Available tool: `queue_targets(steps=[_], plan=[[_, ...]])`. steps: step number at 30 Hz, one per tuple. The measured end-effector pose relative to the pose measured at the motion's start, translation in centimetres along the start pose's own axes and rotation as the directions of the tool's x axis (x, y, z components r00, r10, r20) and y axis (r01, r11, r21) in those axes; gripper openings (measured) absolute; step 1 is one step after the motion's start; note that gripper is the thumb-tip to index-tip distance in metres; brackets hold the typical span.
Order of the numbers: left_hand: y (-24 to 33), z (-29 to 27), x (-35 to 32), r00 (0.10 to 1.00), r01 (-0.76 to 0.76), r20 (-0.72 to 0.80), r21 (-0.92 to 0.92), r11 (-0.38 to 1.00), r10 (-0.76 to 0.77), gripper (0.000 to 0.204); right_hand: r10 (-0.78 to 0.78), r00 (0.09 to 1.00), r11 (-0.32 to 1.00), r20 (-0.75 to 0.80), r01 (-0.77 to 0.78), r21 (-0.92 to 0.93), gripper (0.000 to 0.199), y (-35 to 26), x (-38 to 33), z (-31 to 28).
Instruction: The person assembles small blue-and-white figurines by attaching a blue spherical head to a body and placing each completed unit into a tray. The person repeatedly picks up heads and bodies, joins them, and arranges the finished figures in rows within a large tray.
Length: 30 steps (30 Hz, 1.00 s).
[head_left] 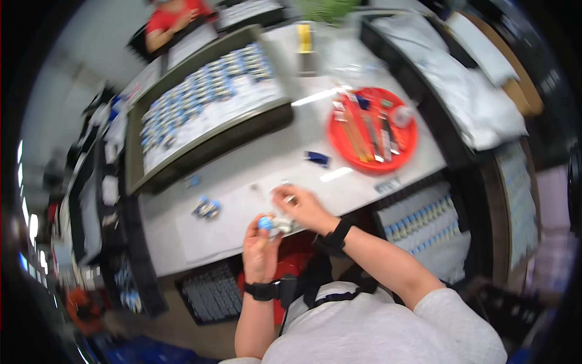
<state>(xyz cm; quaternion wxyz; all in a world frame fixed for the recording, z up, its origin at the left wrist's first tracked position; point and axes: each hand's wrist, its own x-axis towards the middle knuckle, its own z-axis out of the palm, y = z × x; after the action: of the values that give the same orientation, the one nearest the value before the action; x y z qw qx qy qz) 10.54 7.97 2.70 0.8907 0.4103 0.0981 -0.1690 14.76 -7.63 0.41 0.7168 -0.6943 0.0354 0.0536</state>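
Note:
My left hand [257,253] is closed around a small blue-and-white figure [266,222], holding it just above the table's front edge. Close beside it on the right, my right hand [306,211] has its fingers curled together in a pinch; a small pale bit shows at them, too blurred to name. On the white table [236,167], left of my hands, lies a little cluster of blue-and-white figures [207,208]. A small blue piece [193,181] sits behind that cluster. To the right, past my right hand, rests a dark blue packet [317,159].
A large olive tray [212,134] with rows of blue-and-white figures fills the back left. At the right stands a red round tray [334,142] of brushes and tools. Dark bins [418,79] with white sheeting flank the table. Another person in red [173,24] sits across.

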Motion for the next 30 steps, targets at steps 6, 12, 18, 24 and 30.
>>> queue_targets(steps=[6, 12, 18, 24, 30], plan=[[-6.5, 6.0, 0.3, 0.916, 0.257, 0.240, 0.269, 0.928, -0.323, 0.040, 0.062, 0.965, 0.993, -0.254, -0.034, 0.110, 0.032, -0.8, -13.8, -7.3], [-18.3, 14.6, -2.6, 0.647, 0.091, 0.413, 0.793, 0.603, -0.641, 0.045, 0.303, 0.581, 0.914, -0.756, 0.047, 0.403, 0.033, 6.1, -30.9, -14.4], [-36.6, 12.0, -4.9, 0.524, -0.386, 0.370, 0.906, 0.174, -0.767, 0.053, 0.562, 0.007, 0.817, -0.827, 0.156, 0.556, 0.034, 13.0, -44.1, -16.3], [-48.8, 16.4, -5.3, 0.495, -0.825, 0.725, 0.566, 0.005, -0.479, 0.046, 0.644, -0.019, 0.712, -0.765, 0.382, 0.590, 0.020, 17.4, -47.5, -14.3], [-53.6, 18.3, -5.7, 0.531, -0.823, 0.657, 0.551, -0.139, -0.536, 0.027, 0.659, -0.068, 0.727, -0.749, 0.313, 0.612, 0.025, 19.2, -47.3, -15.5]])
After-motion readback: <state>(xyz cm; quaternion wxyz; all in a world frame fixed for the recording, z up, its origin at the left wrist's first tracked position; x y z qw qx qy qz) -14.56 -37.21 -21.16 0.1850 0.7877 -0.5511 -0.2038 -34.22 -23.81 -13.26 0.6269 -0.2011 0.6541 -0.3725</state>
